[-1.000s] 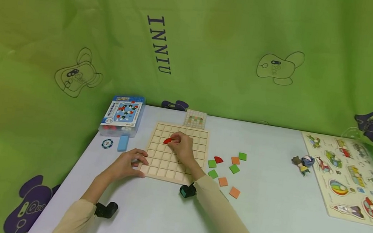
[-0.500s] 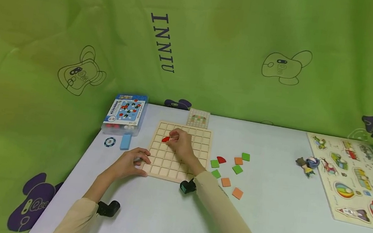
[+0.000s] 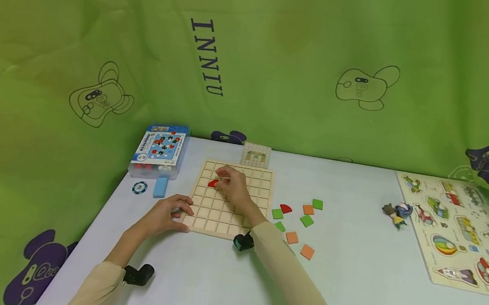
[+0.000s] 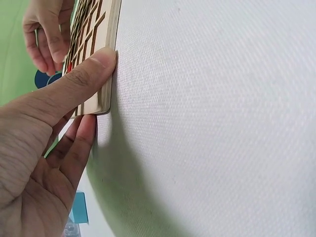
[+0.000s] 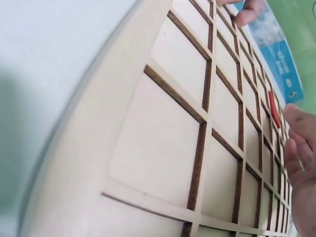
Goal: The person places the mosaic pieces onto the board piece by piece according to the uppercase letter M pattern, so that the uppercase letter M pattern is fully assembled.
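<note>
A pale wooden grid board (image 3: 215, 214) lies on the white table in the head view. My left hand (image 3: 164, 217) holds its near left corner; the left wrist view shows the thumb (image 4: 81, 76) on the frame and fingers against the side. A red quarter-round tile (image 3: 213, 183) lies on the grid in the upper left part. Just right of this tile is my right hand (image 3: 234, 187). In the right wrist view a small gap shows between the red tile (image 5: 274, 109) and the right hand's fingers (image 5: 298, 123), which are loosely bent with nothing seen between them.
Right of the board lie another red quarter-round tile (image 3: 285, 209), several green tiles (image 3: 307, 220) and orange tiles (image 3: 307, 251). A pattern card (image 3: 256, 155) is behind the board. A boxed set (image 3: 160, 151), blue block (image 3: 161, 187), round chip (image 3: 140, 188), small figurines (image 3: 396, 214) and picture puzzle (image 3: 451, 273) surround it.
The red tile, pinched by my right hand before, has shifted slightly left and now lies on the grid. The right fingers have come off it. My left hand stays at the corner.
</note>
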Demonstrator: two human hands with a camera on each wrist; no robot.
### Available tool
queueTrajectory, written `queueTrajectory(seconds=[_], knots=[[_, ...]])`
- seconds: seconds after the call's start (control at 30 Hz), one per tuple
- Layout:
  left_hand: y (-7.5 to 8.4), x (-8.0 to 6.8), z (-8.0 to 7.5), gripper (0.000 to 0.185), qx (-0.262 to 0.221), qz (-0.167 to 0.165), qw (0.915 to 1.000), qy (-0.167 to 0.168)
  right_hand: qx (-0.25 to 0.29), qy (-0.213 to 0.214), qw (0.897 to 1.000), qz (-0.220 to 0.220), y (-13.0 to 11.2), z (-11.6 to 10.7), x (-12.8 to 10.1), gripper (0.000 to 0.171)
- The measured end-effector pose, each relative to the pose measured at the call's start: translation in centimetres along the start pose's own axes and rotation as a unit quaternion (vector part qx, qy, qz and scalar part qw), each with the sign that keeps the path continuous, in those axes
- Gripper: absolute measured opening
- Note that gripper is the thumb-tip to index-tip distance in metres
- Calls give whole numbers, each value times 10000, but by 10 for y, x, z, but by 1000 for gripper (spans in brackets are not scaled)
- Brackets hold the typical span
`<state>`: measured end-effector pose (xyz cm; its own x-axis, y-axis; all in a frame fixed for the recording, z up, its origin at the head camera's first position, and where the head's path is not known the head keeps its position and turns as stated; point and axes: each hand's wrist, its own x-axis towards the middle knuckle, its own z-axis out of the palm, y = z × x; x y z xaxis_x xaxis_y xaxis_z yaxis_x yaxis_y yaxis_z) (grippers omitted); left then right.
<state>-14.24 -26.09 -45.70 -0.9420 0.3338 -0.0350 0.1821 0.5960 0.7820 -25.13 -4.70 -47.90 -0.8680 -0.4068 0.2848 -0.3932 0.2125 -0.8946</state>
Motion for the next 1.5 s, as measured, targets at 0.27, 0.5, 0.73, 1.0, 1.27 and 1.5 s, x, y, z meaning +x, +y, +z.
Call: queueTrajectory(seconds=[0.27,0.5,0.73,1.0,1.27,1.5], knots=[[0,-1,1,30,-71,-27,10000,-1,-497,-98,9986,125,-1,2,0,26],[0,0,-1,30,-176,-54,9998,-27,40,97,9996,244,-1,-8,-4,28],[1,5,-2,31,-119,-56,9999,-76,227,192,9987,415,-6,-53,-28,25],[1,5,-3,32,-42,-175,9998,-65,159,72,9981,591,-4,-138,-80,27],[-1,6,-3,32,-115,-115,9998,-85,-773,520,9920,848,21,-214,-132,30],[-1,6,-4,32,-132,-113,9998,-101,-1270,512,9826,1251,42,-240,-146,36]])
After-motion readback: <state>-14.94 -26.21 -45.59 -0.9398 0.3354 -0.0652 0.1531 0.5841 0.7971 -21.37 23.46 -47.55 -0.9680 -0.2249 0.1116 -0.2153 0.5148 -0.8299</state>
